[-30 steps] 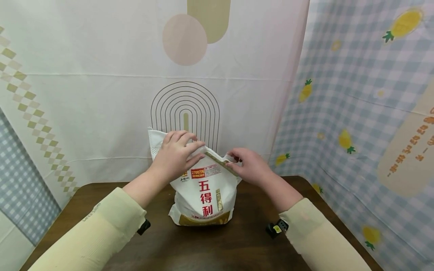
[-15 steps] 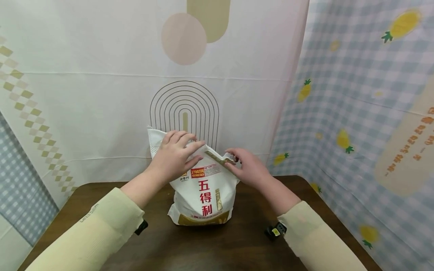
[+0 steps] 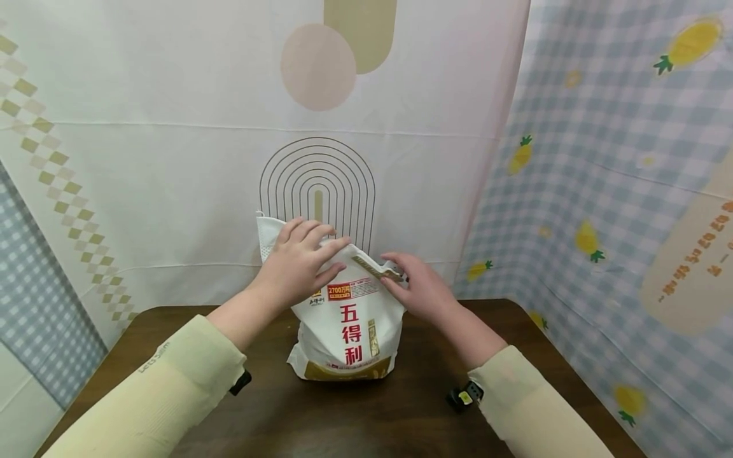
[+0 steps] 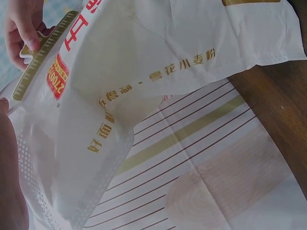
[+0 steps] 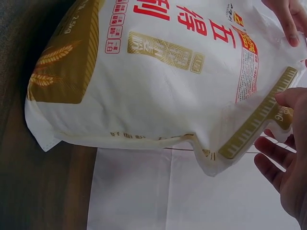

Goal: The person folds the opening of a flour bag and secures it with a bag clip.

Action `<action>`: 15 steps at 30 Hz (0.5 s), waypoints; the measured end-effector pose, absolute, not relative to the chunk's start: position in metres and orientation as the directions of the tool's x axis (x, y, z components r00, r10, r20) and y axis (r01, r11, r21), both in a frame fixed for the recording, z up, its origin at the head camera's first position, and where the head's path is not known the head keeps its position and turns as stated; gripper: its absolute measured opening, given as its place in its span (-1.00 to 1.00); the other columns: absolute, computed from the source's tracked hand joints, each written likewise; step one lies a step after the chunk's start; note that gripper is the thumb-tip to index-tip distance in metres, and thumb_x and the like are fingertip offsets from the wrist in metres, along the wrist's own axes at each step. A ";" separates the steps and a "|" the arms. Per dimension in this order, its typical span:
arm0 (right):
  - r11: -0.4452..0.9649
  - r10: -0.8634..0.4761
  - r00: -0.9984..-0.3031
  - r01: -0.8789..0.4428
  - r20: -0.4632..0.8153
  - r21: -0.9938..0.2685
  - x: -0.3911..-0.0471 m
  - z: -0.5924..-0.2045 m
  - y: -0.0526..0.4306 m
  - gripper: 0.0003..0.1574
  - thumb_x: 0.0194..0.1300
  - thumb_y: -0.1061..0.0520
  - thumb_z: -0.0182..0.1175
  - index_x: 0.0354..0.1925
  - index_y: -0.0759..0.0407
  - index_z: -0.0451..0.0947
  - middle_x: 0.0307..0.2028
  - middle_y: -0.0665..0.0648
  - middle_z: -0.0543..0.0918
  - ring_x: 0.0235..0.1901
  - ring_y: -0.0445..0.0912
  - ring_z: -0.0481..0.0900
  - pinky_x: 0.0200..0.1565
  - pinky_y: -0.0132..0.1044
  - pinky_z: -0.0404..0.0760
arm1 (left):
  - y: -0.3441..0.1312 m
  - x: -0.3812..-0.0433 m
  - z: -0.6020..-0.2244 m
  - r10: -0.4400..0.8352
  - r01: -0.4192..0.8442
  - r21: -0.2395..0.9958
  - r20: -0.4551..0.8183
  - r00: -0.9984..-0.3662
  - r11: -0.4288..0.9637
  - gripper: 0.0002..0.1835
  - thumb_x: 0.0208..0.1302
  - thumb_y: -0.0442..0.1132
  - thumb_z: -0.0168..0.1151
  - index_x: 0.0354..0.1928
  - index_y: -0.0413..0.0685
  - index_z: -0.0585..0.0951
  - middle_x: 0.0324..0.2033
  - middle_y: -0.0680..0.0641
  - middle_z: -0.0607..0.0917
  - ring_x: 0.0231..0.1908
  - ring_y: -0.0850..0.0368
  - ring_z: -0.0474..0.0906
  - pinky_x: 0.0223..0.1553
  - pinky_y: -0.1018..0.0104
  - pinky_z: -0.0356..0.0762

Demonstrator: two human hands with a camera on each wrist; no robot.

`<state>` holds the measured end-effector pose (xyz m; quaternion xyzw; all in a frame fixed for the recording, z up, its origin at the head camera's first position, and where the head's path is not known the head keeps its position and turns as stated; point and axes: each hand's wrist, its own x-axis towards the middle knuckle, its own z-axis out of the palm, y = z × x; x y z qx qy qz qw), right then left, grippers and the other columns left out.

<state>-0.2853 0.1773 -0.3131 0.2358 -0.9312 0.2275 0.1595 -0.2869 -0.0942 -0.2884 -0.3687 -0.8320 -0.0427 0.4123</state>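
Observation:
A white flour bag with red lettering and a gold base stands on the brown table, its top slanting down to the right. My left hand grips the bag's upper left part, fingers over the top edge and thumb in front. With its thumb on the front, my right hand pinches the top edge near a gold strip with white tick marks. The right wrist view shows this strip beside my right thumb; I cannot tell whether it is printed or a separate piece. Most of my left fingers are hidden in the left wrist view.
The dark wooden table carries the bag near its back edge. Behind hangs a white cloth with arch and circle prints; a blue checked cloth with pineapples closes the right side. Black wrist devices sit at the sleeves.
My right hand has shifted slightly along the bag's edge, its fingers lying closer over the fold. The left hand keeps its place on the bag. The head view has swayed a little.

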 end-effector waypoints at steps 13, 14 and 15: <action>0.770 -0.351 -0.836 -0.514 0.421 -0.378 -0.284 -0.318 0.181 -0.39 0.39 -0.05 0.23 0.34 0.04 0.41 0.15 0.12 0.55 -0.18 -0.04 0.57 -0.21 -0.10 0.61 | -0.092 -0.286 -0.287 0.586 0.630 -0.249 0.702 -0.405 0.735 -0.48 0.32 0.11 0.24 0.29 0.20 0.52 0.22 -0.12 0.50 0.29 -0.14 0.31 0.43 -0.11 -0.04; 0.768 -0.352 -0.835 -0.516 0.423 -0.379 -0.284 -0.318 0.181 -0.38 0.39 -0.05 0.23 0.34 0.04 0.40 0.15 0.12 0.55 -0.18 -0.05 0.57 -0.22 -0.10 0.61 | -0.092 -0.286 -0.287 0.585 0.628 -0.252 0.702 -0.405 0.736 -0.48 0.32 0.11 0.24 0.29 0.20 0.52 0.22 -0.12 0.50 0.29 -0.14 0.31 0.42 -0.11 -0.03; 0.765 -0.352 -0.834 -0.518 0.424 -0.383 -0.284 -0.318 0.181 -0.38 0.39 -0.04 0.23 0.35 0.04 0.40 0.14 0.11 0.55 -0.19 -0.05 0.56 -0.22 -0.11 0.61 | -0.092 -0.286 -0.287 0.585 0.626 -0.254 0.703 -0.404 0.738 -0.48 0.31 0.11 0.24 0.29 0.21 0.52 0.21 -0.12 0.50 0.29 -0.14 0.31 0.42 -0.12 -0.01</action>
